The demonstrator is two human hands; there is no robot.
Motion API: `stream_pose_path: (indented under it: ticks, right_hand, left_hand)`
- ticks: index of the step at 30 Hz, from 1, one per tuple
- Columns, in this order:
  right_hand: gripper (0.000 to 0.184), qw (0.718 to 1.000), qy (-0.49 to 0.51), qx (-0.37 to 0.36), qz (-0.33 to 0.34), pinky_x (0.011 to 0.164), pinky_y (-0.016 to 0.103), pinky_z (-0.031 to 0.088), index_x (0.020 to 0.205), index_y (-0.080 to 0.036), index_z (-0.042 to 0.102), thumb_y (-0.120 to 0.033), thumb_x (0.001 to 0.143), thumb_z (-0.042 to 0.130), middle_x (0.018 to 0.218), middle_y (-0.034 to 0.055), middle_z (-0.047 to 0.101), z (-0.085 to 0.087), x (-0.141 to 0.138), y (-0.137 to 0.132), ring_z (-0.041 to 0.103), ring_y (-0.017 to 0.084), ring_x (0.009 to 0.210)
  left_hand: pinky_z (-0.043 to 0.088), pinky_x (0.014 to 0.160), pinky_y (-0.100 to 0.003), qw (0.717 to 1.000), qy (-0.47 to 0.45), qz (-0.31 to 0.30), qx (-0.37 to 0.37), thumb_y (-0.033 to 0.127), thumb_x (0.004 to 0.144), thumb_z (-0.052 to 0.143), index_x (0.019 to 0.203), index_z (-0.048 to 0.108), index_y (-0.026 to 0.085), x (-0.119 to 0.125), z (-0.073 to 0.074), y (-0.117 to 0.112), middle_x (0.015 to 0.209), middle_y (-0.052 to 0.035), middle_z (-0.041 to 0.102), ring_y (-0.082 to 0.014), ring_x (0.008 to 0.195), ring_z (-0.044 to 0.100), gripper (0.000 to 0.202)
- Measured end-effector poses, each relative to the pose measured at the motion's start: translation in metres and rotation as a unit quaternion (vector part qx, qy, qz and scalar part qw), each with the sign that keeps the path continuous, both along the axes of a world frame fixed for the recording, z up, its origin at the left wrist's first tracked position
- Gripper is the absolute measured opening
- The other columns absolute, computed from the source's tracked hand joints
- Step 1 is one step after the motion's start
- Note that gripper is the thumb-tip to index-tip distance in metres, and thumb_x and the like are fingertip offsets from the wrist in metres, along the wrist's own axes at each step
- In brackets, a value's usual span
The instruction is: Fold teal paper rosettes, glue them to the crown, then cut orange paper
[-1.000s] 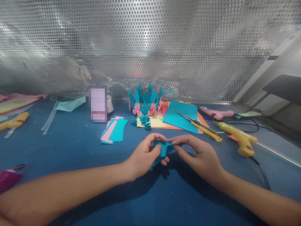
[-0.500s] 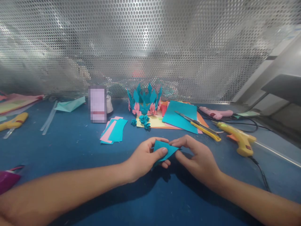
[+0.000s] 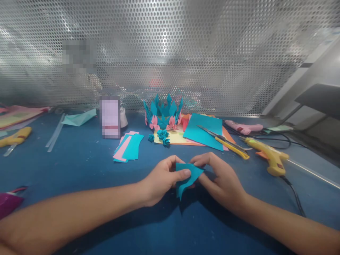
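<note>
1. Fingers of the left hand (image 3: 166,177) pinch the small blue paper (image 3: 196,173) between both hands, thumb flat on its face, probably to steady it.
2. Right hand (image 3: 221,173) fingertips meet its right corner; whether they pinch cannot be told.
3. Its lower corner hangs free; room for moving lies nearside over the blue table (image 3: 170,232), the yellow glue gun (image 3: 276,159) well apart.

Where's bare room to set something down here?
Bare table between the left forearm and paper strips; also between that forearm and the right forearm, nearer the wearer than the held paper. Crowded: back centre to right, with paper crown, sheets, cutter, yellow glue gun and pink glue gun.
</note>
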State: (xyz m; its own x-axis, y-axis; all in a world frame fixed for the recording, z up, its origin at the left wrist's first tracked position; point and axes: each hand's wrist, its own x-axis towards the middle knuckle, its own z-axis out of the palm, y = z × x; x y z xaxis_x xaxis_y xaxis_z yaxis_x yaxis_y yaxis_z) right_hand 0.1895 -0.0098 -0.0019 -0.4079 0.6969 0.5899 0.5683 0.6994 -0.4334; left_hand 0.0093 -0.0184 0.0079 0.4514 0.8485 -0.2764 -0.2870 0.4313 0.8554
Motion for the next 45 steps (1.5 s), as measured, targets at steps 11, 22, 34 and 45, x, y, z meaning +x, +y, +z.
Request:
stream_pose_path:
  ticks: [11, 22, 34, 45]
  right_hand:
    - [0.012, 1.000, -0.020, -0.013, -0.016, 0.064, 0.027, 0.051, 0.087, -0.022, 0.054, -0.015, 0.080, 0.047, 0.080, 0.0021, 0.066, -0.002, 0.001, -0.001, 0.062, 0.015, 0.072]
    - [0.016, 0.999, -0.003, 0.041, 0.012, 0.067, 0.028, 0.049, 0.085, -0.023, 0.055, -0.011, 0.075, 0.052, 0.083, 0.0012, 0.067, 0.005, -0.002, 0.000, 0.060, 0.016, 0.076]
    - [0.019, 0.998, 0.002, 0.047, 0.047, 0.066, 0.028, 0.049, 0.085, -0.022, 0.057, -0.009, 0.074, 0.053, 0.079, 0.0000, 0.066, 0.008, -0.004, -0.003, 0.060, 0.015, 0.073]
    - [0.013, 0.999, 0.024, 0.022, -0.005, 0.065, 0.031, 0.051, 0.078, -0.023, 0.060, -0.013, 0.073, 0.055, 0.078, 0.0018, 0.067, 0.005, -0.003, 0.001, 0.063, 0.017, 0.073]
  left_hand:
    - [0.048, 0.063, -0.024, 0.999, -0.008, -0.015, -0.035, 0.023, 0.077, 0.066, 0.086, 0.044, 0.017, -0.001, 0.000, 0.002, 0.066, -0.0021, 0.065, -0.0121, 0.061, 0.064, 0.024]
    - [0.046, 0.052, -0.021, 0.999, 0.038, -0.011, 0.027, 0.042, 0.073, 0.068, 0.083, 0.049, 0.015, -0.001, -0.004, 0.003, 0.063, -0.0020, 0.064, -0.0103, 0.054, 0.059, 0.035]
    - [0.044, 0.044, -0.016, 0.998, 0.044, 0.000, 0.045, 0.033, 0.073, 0.068, 0.080, 0.048, 0.017, 0.000, 0.000, 0.000, 0.060, 0.0038, 0.057, -0.0096, 0.053, 0.059, 0.026]
    - [0.052, 0.059, -0.025, 0.998, 0.016, 0.038, 0.050, 0.028, 0.065, 0.078, 0.091, 0.041, 0.019, -0.003, -0.004, 0.004, 0.071, 0.0043, 0.059, -0.0143, 0.062, 0.066, 0.045]
